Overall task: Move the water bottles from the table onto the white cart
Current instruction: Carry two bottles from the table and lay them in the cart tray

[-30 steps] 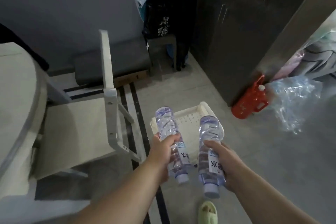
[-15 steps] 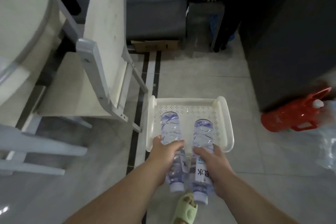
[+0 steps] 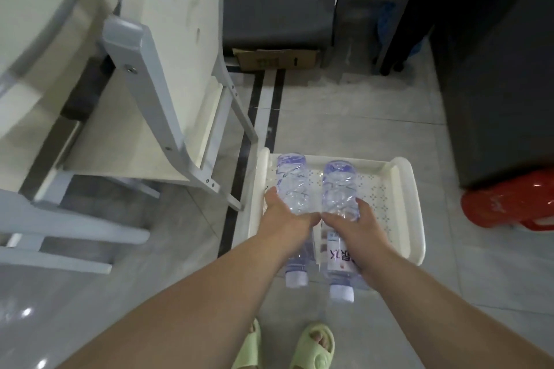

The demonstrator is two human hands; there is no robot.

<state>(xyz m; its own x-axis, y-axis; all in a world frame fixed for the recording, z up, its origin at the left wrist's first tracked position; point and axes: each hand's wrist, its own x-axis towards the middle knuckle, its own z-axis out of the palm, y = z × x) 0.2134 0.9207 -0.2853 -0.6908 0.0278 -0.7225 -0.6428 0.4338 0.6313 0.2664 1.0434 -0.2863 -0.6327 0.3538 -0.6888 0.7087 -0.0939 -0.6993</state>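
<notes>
Grey tiled floor, white cart [image 3: 405, 189] at 12 o'clock | left hand [image 3: 286, 220] fingers wrapped around left bottle [image 3: 290, 183] | right hand [image 3: 358, 226] grips right bottle [image 3: 338, 186] | both bottles over cart tray, caps toward 6 o'clock

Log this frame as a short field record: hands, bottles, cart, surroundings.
left hand: grips left clear plastic water bottle, cap toward the person
right hand: grips right clear plastic water bottle, white label showing
white perforated plastic cart tray: under both bottles; contact cannot be told
left of cart: white chair
right of cart: red plastic container on floor
</notes>
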